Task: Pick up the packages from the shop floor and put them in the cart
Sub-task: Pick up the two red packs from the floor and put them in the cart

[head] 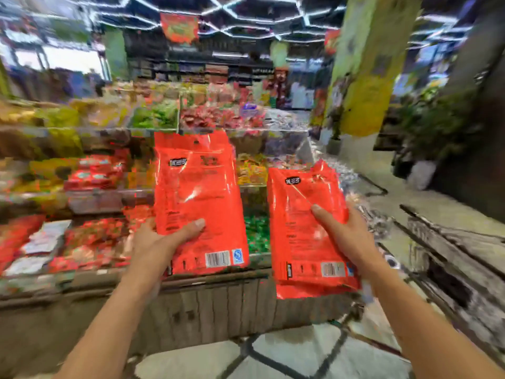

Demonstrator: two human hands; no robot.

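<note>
**Packages: two held upright in front of display counter**

Packages observed: two flat, glossy orange-red plastic pouches, rectangular, film creased and reflective. Left package [199,198] is held by the left hand [161,236], thumb pressed across its lower face, fingers behind it. Right package [306,228] is held by the right hand [347,236], thumb on its face, fingers wrapped round its right edge. Both stand with long axis near vertical, barcode panels at the bottom, black logo labels toward the top; right one tilts slightly and sits lower. Behind them: display counter [82,187] with mixed wrapped goods. Picture is blurred.
</note>
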